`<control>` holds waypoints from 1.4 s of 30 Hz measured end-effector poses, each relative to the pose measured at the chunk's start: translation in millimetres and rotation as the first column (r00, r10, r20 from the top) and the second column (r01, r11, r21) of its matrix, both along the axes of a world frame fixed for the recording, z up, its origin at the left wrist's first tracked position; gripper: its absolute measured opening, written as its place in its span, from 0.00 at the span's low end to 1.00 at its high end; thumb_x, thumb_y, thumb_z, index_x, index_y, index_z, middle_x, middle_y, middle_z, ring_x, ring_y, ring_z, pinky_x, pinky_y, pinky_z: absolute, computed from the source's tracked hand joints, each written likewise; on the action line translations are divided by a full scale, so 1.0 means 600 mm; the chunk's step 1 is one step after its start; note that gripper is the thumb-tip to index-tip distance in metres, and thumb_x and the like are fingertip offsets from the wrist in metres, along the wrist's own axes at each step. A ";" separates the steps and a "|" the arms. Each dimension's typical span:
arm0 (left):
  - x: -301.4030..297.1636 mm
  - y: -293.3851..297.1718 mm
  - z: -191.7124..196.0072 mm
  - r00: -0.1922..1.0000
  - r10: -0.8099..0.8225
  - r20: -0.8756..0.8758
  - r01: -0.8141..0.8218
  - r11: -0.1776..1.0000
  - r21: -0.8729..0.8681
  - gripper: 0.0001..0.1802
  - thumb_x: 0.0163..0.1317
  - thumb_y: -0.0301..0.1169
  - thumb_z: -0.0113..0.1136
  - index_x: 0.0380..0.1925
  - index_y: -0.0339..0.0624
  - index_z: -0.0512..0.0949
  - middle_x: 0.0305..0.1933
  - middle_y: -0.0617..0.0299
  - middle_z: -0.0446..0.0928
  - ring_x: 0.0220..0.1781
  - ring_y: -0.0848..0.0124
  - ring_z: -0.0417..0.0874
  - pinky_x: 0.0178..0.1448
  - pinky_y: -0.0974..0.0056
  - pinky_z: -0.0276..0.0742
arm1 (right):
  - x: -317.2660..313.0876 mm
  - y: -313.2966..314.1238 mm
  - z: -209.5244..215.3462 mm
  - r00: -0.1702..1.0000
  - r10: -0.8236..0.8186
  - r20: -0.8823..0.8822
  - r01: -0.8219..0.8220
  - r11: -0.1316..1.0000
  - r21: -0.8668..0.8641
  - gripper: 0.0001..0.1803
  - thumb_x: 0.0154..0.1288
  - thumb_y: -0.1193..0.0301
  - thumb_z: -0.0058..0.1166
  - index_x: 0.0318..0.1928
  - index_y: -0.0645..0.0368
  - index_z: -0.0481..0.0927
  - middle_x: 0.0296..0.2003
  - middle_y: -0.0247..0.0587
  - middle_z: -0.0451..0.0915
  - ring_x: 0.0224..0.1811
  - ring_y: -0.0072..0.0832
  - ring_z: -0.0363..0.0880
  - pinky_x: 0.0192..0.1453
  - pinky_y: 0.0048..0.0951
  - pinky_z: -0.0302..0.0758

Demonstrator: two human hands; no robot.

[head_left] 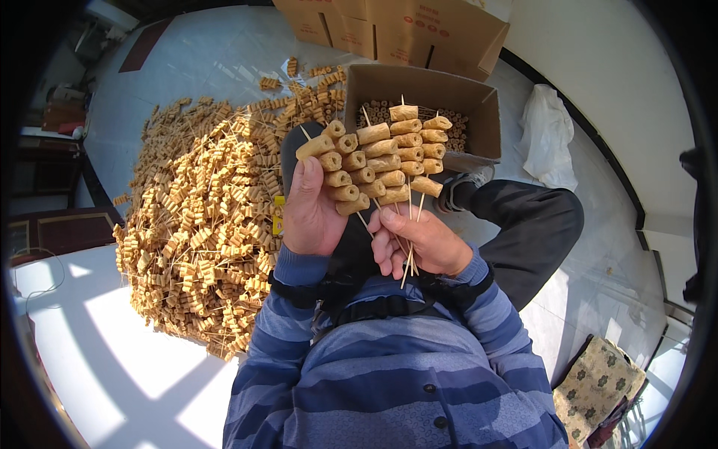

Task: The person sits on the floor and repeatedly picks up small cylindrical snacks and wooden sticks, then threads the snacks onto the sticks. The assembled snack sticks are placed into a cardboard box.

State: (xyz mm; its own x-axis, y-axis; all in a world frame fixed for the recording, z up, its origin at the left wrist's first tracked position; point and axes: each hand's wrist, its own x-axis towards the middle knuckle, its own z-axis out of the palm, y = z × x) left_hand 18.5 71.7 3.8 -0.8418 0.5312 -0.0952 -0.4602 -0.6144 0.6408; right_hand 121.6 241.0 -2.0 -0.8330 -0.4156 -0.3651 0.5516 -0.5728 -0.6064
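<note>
A: State the position of the work.

B: A fan of skewers (383, 162) is held up in front of the person's body. Each wooden stick carries a row of short, tan, hollow rolls, and pointed tips project at the upper end.

A: State the condition of the hands.

B: The left hand (313, 213) grips the leftmost skewers, with its thumb pressed against the rolls. Its fingers lie largely behind them, so the number of skewers it supports cannot be told. The right hand (425, 241) is closed on the bare lower sticks, which cross between thumb and fingers.

A: Identify the surrounding items.

B: To the left, a large pile (198, 217) of similar skewered rolls is heaped. Beyond the hands is an open cardboard box (449, 86) with more rolls inside. A larger brown carton (389, 30) is located behind that box. To the right of the box, a white sack (550, 138) lies crumpled on the floor (602, 224), near the wall.
</note>
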 end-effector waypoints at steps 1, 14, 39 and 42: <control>0.003 0.011 -0.002 1.000 0.019 -0.005 -0.020 1.000 -0.020 0.31 0.79 0.49 0.41 0.71 0.38 0.61 0.70 0.50 0.69 0.67 0.59 0.74 0.69 0.53 0.73 | 0.001 0.003 0.001 1.000 0.001 0.007 -0.001 1.000 0.017 0.22 0.82 0.54 0.38 0.49 0.63 0.72 0.26 0.45 0.82 0.23 0.27 0.83 0.22 0.21 0.79; 0.024 -0.004 -0.026 0.999 -0.047 -0.003 0.046 0.983 0.178 0.36 0.74 0.48 0.52 0.74 0.44 0.54 0.70 0.54 0.65 0.69 0.61 0.70 0.70 0.53 0.71 | 0.007 -0.033 0.005 0.997 -0.034 0.066 0.018 0.971 0.239 0.20 0.82 0.55 0.37 0.50 0.62 0.69 0.23 0.36 0.75 0.17 0.21 0.74 0.17 0.19 0.69; -0.007 -0.006 -0.035 0.989 -0.015 0.144 0.015 1.000 0.001 0.26 0.74 0.35 0.52 0.68 0.38 0.62 0.64 0.51 0.73 0.64 0.59 0.77 0.66 0.53 0.76 | -0.008 -0.047 -0.004 0.998 0.031 -0.056 -0.004 0.909 0.417 0.21 0.83 0.54 0.34 0.50 0.59 0.71 0.20 0.35 0.75 0.16 0.18 0.72 0.18 0.19 0.68; -0.004 -0.004 -0.035 0.988 -0.090 0.127 0.083 0.995 0.058 0.28 0.76 0.41 0.52 0.69 0.38 0.61 0.65 0.51 0.72 0.65 0.58 0.76 0.67 0.52 0.75 | -0.007 -0.046 -0.005 0.997 0.059 -0.049 -0.038 0.937 0.347 0.23 0.83 0.52 0.33 0.51 0.59 0.71 0.20 0.35 0.75 0.16 0.18 0.72 0.19 0.19 0.69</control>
